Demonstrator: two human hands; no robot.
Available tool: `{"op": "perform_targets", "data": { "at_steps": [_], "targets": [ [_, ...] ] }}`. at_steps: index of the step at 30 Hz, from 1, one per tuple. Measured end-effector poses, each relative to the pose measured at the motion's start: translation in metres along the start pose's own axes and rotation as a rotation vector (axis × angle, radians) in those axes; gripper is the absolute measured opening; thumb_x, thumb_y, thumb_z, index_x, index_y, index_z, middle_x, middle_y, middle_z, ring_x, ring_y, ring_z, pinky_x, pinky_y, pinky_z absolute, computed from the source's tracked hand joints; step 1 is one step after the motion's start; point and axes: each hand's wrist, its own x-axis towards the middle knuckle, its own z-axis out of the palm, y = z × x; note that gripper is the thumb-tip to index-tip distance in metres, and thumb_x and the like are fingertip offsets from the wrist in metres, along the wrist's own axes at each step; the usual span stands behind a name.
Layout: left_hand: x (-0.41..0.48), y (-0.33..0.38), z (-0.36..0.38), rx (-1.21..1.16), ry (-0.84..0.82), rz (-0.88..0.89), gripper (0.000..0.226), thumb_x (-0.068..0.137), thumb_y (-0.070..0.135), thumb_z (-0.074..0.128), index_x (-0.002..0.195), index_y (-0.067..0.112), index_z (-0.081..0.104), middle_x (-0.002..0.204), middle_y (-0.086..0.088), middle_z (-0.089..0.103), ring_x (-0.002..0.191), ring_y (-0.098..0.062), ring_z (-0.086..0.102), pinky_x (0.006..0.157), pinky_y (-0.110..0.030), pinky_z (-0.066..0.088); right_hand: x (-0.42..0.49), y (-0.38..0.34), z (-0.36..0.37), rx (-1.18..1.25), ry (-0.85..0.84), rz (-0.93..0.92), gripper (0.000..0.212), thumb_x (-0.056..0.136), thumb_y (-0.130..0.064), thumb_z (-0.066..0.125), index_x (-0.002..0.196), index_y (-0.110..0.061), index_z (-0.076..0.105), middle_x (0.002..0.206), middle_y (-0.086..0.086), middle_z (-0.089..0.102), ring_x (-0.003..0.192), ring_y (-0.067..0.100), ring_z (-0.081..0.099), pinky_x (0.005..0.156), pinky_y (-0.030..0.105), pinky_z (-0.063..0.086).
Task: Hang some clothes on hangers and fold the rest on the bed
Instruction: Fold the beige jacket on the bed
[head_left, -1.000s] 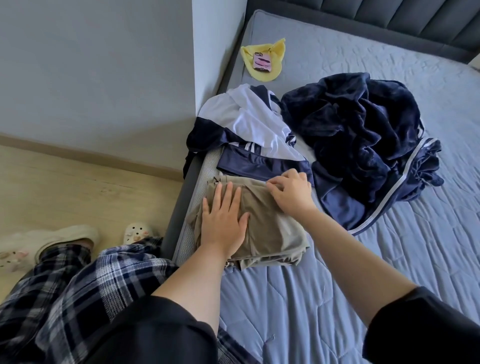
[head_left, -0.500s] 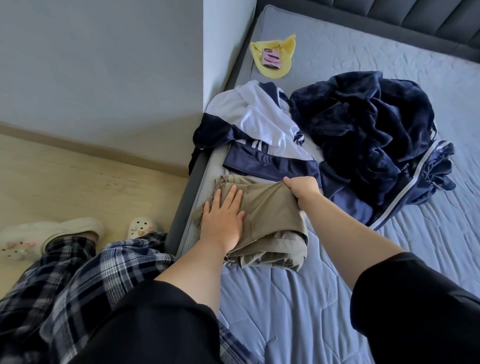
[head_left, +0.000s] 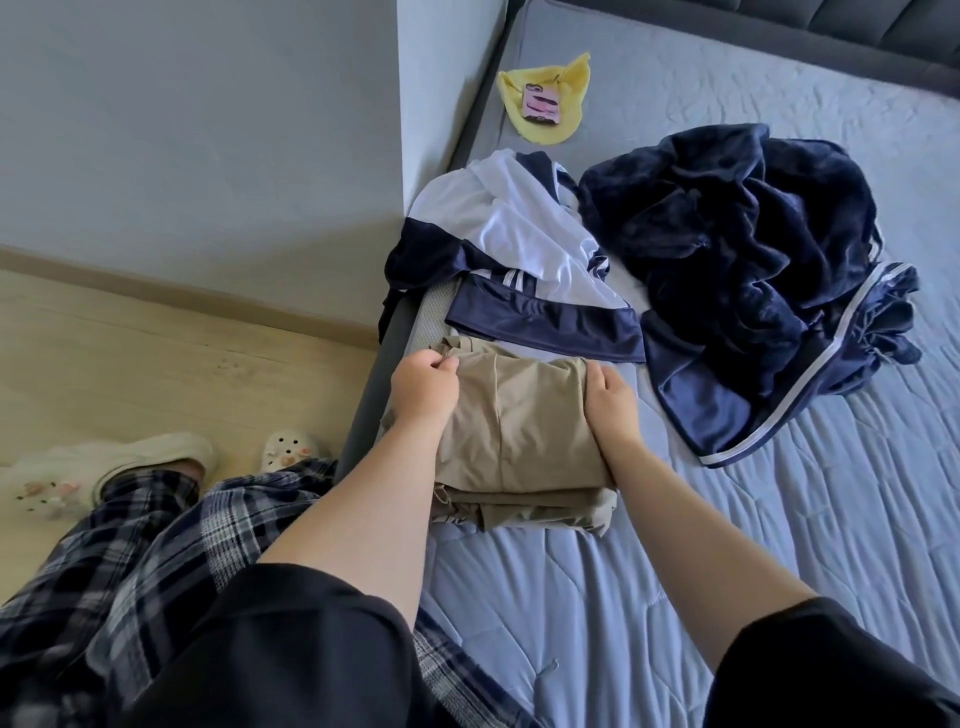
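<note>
While squaring the folded khaki garment (head_left: 524, 426) at the near left edge of the bed (head_left: 779, 545), hold on with the left hand (head_left: 423, 387) pinching its far-left corner and the right hand (head_left: 613, 405) curled round its far-right edge. Draw both corners outward evenly to take the slack from the top layer, then smooth toward the near side, pressing trapped air out through the stacked layers showing along the near edge. Line up those near layers, slightly stepped and sticking out at the near right, before letting go. Mind the left side: lying close to the mattress edge above the floor, so probably liable to slide off if tugged leftward. Pull toward the right and the middle of the bed instead. Avoid dragging the far edge under the white and navy top (head_left: 519, 228) lying just beyond; touching or only just apart, cannot tell which. Leave alone for now the dark navy heap (head_left: 737, 234) near on the right, likewise the yellow cloth (head_left: 545, 119) far off by the wall. Judging by the pile, one piece nearly finished and at least two not yet folded; no hangers in view. Release only once flat, opening the pinch gently so as not to lift the corner, and finish with a flat palm pressed across the top.
</note>
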Motion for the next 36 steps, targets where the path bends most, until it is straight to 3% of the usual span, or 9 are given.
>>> {"op": "perform_targets", "data": {
  "at_steps": [5,8,11,15,17,20,26,32,36],
  "targets": [
    [0.019,-0.005,-0.01,-0.017,0.054,-0.065,0.042,0.097,0.014,0.05,0.058,0.008,0.036,0.056,-0.005,0.03,0.053,-0.019,0.028,0.052,-0.032,0.019,-0.002,0.01,0.008,-0.104,0.037,-0.049,0.038,0.102,-0.036,0.035,0.092,-0.009,0.059,0.092,0.007,0.062,0.094,0.03,0.056,0.073,0.03,0.034],
    [0.014,-0.009,-0.014,0.221,0.105,-0.077,0.037,0.094,0.009,0.051,0.059,0.01,0.042,0.061,-0.006,0.041,0.055,-0.021,0.037,0.047,-0.031,0.02,-0.002,0.009,0.014,-0.167,0.009,-0.039,0.035,0.101,-0.039,0.035,0.092,-0.011,0.055,0.101,0.011,0.058,0.087,0.027,0.053,0.073,0.032,0.035],
    [0.0,0.012,-0.014,0.392,0.268,0.257,0.021,0.088,-0.004,0.049,0.095,0.008,0.065,0.096,-0.01,0.058,0.089,-0.03,0.052,0.066,-0.036,0.039,-0.003,0.009,0.017,-0.201,-0.002,-0.045,0.033,0.102,-0.037,0.035,0.096,-0.01,0.052,0.103,0.009,0.053,0.087,0.026,0.051,0.074,0.032,0.036],
    [-0.027,0.039,0.003,0.438,0.175,0.884,0.024,0.083,0.002,0.05,0.098,0.002,0.068,0.089,-0.013,0.066,0.085,-0.033,0.058,0.073,-0.042,0.048,-0.003,0.012,0.019,-0.184,-0.02,-0.02,0.03,0.101,-0.039,0.036,0.089,-0.013,0.045,0.097,0.005,0.051,0.083,0.024,0.05,0.071,0.032,0.034],
    [-0.042,0.031,0.017,0.657,-0.035,0.749,0.036,0.096,0.024,0.036,0.12,0.012,0.061,0.118,-0.01,0.062,0.113,-0.03,0.051,0.095,-0.045,0.041,0.001,0.011,0.014,-0.132,-0.037,0.025,0.032,0.101,-0.04,0.038,0.089,-0.012,0.047,0.091,0.002,0.055,0.083,0.022,0.05,0.071,0.032,0.033],
    [-0.044,-0.002,0.027,0.889,-0.247,0.506,0.056,0.1,0.049,0.019,0.152,0.028,0.015,0.161,-0.003,0.007,0.147,-0.023,-0.002,0.115,-0.054,0.003,0.008,0.012,-0.001,-0.077,-0.1,0.08,0.039,0.1,-0.04,0.043,0.103,-0.004,0.059,0.096,0.005,0.058,0.09,0.02,0.051,0.078,0.029,0.037],
    [-0.039,-0.032,0.03,0.818,-0.225,0.515,0.06,0.097,0.053,0.016,0.152,0.034,0.001,0.161,0.005,-0.007,0.147,-0.018,-0.012,0.114,-0.056,0.003,0.013,0.003,-0.021,0.453,-0.416,0.369,0.027,0.098,-0.035,0.052,0.109,-0.014,0.065,0.098,0.005,0.069,0.086,0.018,0.065,0.079,0.033,0.054],
    [-0.038,-0.039,0.028,0.796,-0.219,0.52,0.06,0.096,0.054,0.014,0.152,0.037,0.001,0.161,0.006,-0.006,0.147,-0.016,-0.012,0.115,-0.055,0.004,0.022,-0.012,-0.026,0.278,-0.506,0.167,0.028,0.098,-0.028,0.054,0.107,-0.004,0.063,0.099,0.011,0.062,0.093,0.021,0.057,0.088,0.036,0.046],
    [-0.039,-0.046,0.028,0.796,-0.206,0.502,0.059,0.097,0.053,0.014,0.152,0.036,0.002,0.161,0.007,-0.008,0.147,-0.015,-0.012,0.115,-0.055,0.005,0.025,-0.012,-0.026,0.352,-0.391,0.317,0.019,0.098,-0.022,0.054,0.092,-0.008,0.065,0.083,0.005,0.062,0.079,0.018,0.058,0.074,0.03,0.049]
  ]
}}
